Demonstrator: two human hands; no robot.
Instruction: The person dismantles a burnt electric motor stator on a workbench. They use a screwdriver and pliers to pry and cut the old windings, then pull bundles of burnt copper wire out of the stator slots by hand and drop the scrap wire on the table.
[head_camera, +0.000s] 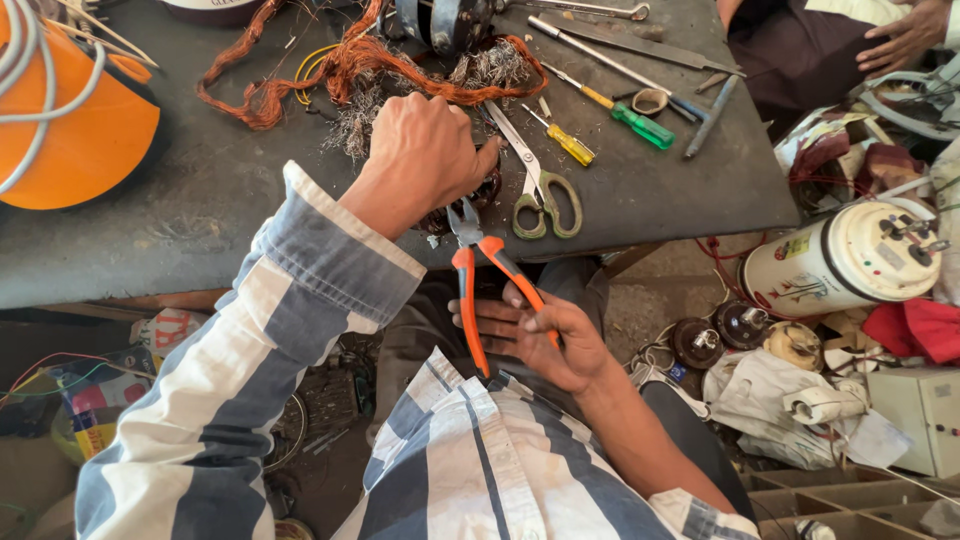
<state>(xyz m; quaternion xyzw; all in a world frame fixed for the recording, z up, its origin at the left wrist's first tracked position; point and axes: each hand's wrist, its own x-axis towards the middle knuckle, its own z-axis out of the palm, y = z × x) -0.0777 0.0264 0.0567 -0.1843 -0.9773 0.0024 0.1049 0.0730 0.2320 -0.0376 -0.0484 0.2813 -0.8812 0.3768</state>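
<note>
Your left hand (425, 160) is closed in a fist over a small dark round motor part (480, 195) at the near edge of the dark grey worktop (180, 200), clamping it down so that little of it shows past your knuckles. Your right hand (540, 335), below the table edge and nearer your body, is wrapped around the orange-handled steel pliers (480, 275); their nose points up at the part just under your left fist, and you cannot tell from here whether the tips have bitten anything. Because the nose sits right beside your left fingers, a slip off the part could drive the tips into them, and a hard pull could drag the part off the edge, since it rests at the very lip. Just right of your left hand lie steel scissors with olive-green loop handles (540, 190), close enough to be knocked to the floor if the pliers jerk free. Beyond your left hand, the tangle of burnt copper winding wire (350, 65) could snag a sleeve, and the yellow-handled screwdriver (565, 140) lies farther right.
</note>
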